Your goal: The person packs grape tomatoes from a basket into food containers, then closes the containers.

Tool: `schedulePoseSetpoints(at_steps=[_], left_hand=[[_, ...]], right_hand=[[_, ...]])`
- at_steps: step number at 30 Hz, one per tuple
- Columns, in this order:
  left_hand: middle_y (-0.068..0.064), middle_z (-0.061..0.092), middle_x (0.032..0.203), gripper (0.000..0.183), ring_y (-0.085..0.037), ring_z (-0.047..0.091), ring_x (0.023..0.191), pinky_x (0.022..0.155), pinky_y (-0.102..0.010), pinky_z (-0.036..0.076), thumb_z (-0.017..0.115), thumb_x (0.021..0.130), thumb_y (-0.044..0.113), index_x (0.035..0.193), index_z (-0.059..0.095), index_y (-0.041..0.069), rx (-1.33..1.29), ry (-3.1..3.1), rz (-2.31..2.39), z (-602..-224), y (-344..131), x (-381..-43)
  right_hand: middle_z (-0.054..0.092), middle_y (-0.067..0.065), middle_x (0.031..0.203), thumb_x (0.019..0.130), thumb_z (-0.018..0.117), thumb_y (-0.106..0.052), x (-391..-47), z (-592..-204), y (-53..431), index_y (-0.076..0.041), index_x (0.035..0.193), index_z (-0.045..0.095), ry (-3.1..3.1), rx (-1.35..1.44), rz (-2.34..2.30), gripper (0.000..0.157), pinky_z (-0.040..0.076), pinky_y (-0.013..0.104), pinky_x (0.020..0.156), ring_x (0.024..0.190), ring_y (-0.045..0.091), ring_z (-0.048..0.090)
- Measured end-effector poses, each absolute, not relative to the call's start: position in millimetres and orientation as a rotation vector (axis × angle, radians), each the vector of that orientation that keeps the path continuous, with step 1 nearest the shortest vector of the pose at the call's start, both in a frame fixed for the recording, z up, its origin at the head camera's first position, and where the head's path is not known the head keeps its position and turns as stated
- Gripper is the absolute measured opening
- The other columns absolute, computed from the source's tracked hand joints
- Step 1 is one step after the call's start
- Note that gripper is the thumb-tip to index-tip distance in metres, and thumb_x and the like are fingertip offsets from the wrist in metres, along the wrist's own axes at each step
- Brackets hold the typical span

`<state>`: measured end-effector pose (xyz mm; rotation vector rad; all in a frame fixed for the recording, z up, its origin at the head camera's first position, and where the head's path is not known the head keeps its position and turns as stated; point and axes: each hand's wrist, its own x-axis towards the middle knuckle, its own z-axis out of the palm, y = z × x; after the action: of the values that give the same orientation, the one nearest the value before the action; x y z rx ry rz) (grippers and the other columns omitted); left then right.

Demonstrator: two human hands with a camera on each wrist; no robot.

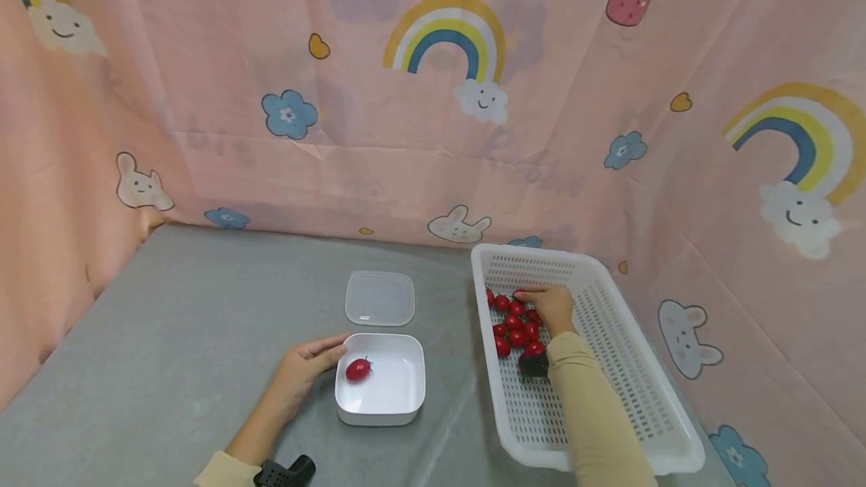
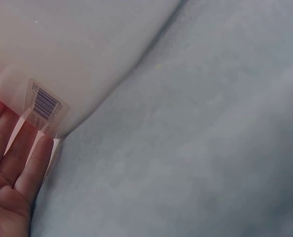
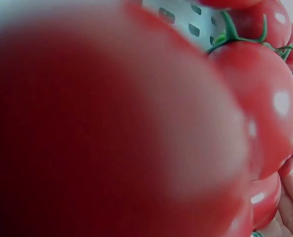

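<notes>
My left hand (image 1: 307, 367) lies at the left side of a white square box (image 1: 380, 418), its fingers along the rim near the far left corner. In the left wrist view, nearly straight fingers (image 2: 25, 160) touch the box's wall beside a barcode label (image 2: 45, 104). One red cherry tomato (image 1: 358, 370) lies inside the box. My right hand (image 1: 553, 308) reaches into a white slatted basket (image 1: 487, 397), fingertips at a cherry tomato (image 1: 520, 293) at the far end of the pile. The right wrist view shows fingers (image 3: 289, 205) around a small tomato, partly hidden by larger blurred tomatoes.
A translucent lid (image 1: 380, 299) lies flat on the grey table (image 1: 203, 337) just beyond the box. Several more cherry tomatoes (image 1: 516, 337) fill the basket's left side. A pink patterned curtain (image 1: 379, 171) hangs behind the table and along both sides.
</notes>
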<state>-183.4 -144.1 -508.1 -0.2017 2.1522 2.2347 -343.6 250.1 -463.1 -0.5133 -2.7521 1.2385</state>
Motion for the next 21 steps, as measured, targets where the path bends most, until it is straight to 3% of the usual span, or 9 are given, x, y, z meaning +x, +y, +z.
schedulePoseSetpoints(at_steps=[4, 11, 21], left_hand=[[-0.012, 0.071, 0.121, 0.037, 0.004, 0.066, 0.096, 0.087, -0.018, 0.05, 0.069, 0.092, 0.014, 0.124, 0.066, -0.004, -0.192, 2.17, 2.225, -506.7, -144.7, -182.2], [-0.009, 0.072, 0.12, 0.038, 0.003, 0.066, 0.097, 0.087, -0.018, 0.05, 0.07, 0.092, 0.015, 0.125, 0.066, -0.004, -0.19, 2.168, 2.223, -507.4, -144.9, -181.3], [-0.002, 0.075, 0.114, 0.037, 0.003, 0.066, 0.097, 0.088, -0.018, 0.05, 0.071, 0.09, 0.014, 0.122, 0.068, -0.003, -0.222, 2.152, 2.231, -507.3, -143.8, -182.8]], right_hand=[[0.067, 0.028, 0.119, 0.086, 0.077, -0.022, -341.0, -461.1, 247.7, 0.005, 0.109, 0.074, -2.758, -0.514, 1.24, 0.036, 0.039, 0.022, 0.057, 0.083, 0.023, 0.056], [0.07, 0.028, 0.11, 0.084, 0.079, -0.021, -337.8, -458.5, 244.9, 0.007, 0.107, 0.074, -2.749, -0.494, 1.244, 0.036, 0.041, 0.021, 0.05, 0.064, 0.014, 0.055], [0.07, 0.027, 0.109, 0.085, 0.078, -0.022, -343.7, -464.2, 247.6, 0.006, 0.107, 0.074, -2.792, -0.47, 1.209, 0.037, 0.041, 0.024, 0.05, 0.062, 0.013, 0.053]])
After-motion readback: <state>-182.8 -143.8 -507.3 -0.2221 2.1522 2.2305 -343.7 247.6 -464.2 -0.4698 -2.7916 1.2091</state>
